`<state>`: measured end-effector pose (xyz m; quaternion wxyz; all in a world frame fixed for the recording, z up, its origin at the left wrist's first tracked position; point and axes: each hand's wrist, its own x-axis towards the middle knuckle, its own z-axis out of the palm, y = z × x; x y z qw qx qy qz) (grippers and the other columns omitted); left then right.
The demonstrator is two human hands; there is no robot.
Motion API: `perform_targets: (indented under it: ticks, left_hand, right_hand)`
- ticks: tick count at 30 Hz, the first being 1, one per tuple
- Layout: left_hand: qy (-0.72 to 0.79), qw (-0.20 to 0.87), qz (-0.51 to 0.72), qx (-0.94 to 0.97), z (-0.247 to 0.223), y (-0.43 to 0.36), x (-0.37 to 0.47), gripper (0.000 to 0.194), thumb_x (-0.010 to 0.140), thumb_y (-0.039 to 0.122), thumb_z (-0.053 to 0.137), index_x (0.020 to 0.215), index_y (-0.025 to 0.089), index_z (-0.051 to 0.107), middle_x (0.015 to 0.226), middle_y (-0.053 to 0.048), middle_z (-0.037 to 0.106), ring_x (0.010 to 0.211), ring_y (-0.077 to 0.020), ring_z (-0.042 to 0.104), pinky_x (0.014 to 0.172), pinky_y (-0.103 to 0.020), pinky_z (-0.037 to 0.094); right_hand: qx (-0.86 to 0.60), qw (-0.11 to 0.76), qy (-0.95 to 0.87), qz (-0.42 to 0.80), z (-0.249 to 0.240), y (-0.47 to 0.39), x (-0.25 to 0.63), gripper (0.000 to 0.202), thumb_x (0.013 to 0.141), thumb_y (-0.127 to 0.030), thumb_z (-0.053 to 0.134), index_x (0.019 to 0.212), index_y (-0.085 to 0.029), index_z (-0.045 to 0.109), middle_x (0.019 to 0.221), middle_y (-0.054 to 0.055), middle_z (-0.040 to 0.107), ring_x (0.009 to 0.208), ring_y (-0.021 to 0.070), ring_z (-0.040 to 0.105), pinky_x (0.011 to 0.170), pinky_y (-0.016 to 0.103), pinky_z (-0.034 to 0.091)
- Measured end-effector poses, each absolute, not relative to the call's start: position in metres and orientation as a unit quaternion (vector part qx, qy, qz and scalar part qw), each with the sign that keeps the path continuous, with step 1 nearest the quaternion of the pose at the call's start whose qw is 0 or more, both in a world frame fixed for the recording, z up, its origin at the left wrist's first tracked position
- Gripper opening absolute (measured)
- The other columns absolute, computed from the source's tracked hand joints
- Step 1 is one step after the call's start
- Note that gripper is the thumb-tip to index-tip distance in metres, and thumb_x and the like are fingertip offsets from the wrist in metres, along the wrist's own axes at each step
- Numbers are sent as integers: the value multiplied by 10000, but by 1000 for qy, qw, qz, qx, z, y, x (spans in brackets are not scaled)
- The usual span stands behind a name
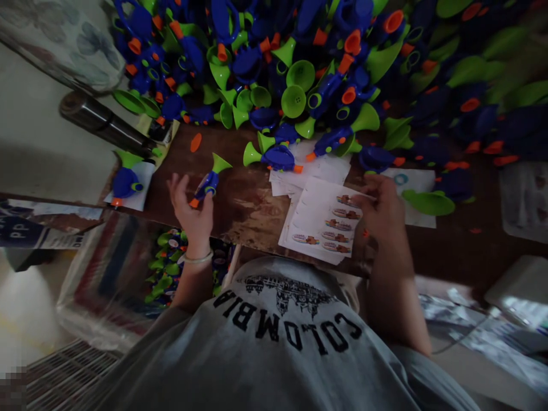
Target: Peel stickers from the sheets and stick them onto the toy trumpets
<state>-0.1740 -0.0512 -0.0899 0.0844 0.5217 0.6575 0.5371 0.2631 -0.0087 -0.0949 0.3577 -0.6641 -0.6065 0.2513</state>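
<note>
My left hand [192,208] holds a small toy horn [209,181] over the table's front part. The toy has a blue body, a flared green bell and an orange end, and my thumb rests against its side. My right hand [383,208] pinches at the upper right edge of a white sticker sheet [314,208]. Whether a single sticker is between those fingertips cannot be made out. Several printed brown stickers [336,237] remain on the sheet, mostly along its right side. More paper sheets [329,166] lie under and behind it.
A large heap of similar toys [295,85] covers the back of the brown table [252,214]. One toy [125,181] lies at the left by a dark flask [107,123]. Below the table edge, a plastic-lined box [103,279] holds more toys. A clear container [524,200] stands right.
</note>
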Motion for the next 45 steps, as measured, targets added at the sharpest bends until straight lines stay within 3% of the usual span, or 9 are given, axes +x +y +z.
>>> perform_targets:
  ticks: [3,7,10,13,18,23,29,41,45]
  left_hand:
    - [560,137,496,650,-67,-48,-128,457,979,401,761,1402,258,664,1575,-99,634,1564,-313,534,1371,-609,335]
    - [372,235,444,781,-45,-40,-53,500,968,411,775,1443,295,667,1434,-75,741,1437,-290,654,1275,-510,491]
    - [346,283,446,775,-39,-33,-24,457,1023,376,707,1469,289,654,1192,-61,813,1047,-198,775,993,-345,619]
    - [375,311,460,743,-35,-31,-21,422,1045,313,683,1457,243,627,965,-14,773,787,-115,704,768,-236,572]
    - [372,327,424,758,-24,-30,-28,419,1017,291,715,1415,222,605,945,0,742,836,-108,706,783,-221,564]
    - [346,364,440,745,-9,-29,-17,362,1044,266,672,1396,215,607,989,-17,790,892,-116,751,853,-231,572]
    - [338,407,436,728,0,-28,-10,300,1009,214,680,1307,196,649,871,13,736,805,-100,713,771,-219,545]
    - [343,500,402,687,14,-26,3,261,951,195,662,1206,205,606,761,52,638,676,-91,601,636,-227,477]
    - [368,417,447,701,10,-17,-2,233,991,212,654,1215,217,591,803,46,637,733,-96,625,705,-238,506]
  right_hand:
    - [-619,403,-609,289,-77,-14,246,571,827,-371,766,1350,-286,552,932,-8,710,862,224,706,798,432,598]
    - [-518,418,-656,355,-49,-31,208,615,844,-317,809,1392,-286,533,896,-40,714,757,179,698,689,363,568]
    - [-478,480,-627,385,-37,-45,189,579,877,-257,799,1379,-321,517,972,-44,725,763,152,716,634,306,583]
    - [-458,552,-566,408,-38,-53,187,498,861,-257,845,1264,-321,559,1058,-35,727,799,134,731,647,273,618]
    - [-484,522,-597,370,-44,-62,191,179,944,-228,768,1087,-309,698,906,-53,717,682,107,709,619,246,577]
    - [-504,514,-636,280,-38,-67,182,301,922,-218,796,1199,-322,746,935,-35,766,774,142,748,670,268,607]
    - [-492,504,-684,187,-25,-71,178,181,938,-150,775,1069,-274,766,923,-26,820,806,149,785,743,276,644]
    - [-392,578,-709,-100,-52,-78,187,327,853,-54,841,1068,-300,824,912,-21,738,759,131,701,623,259,577]
    - [-353,522,-771,-93,-34,-89,192,285,827,-220,933,1015,-393,805,963,-39,692,938,162,679,834,325,622]
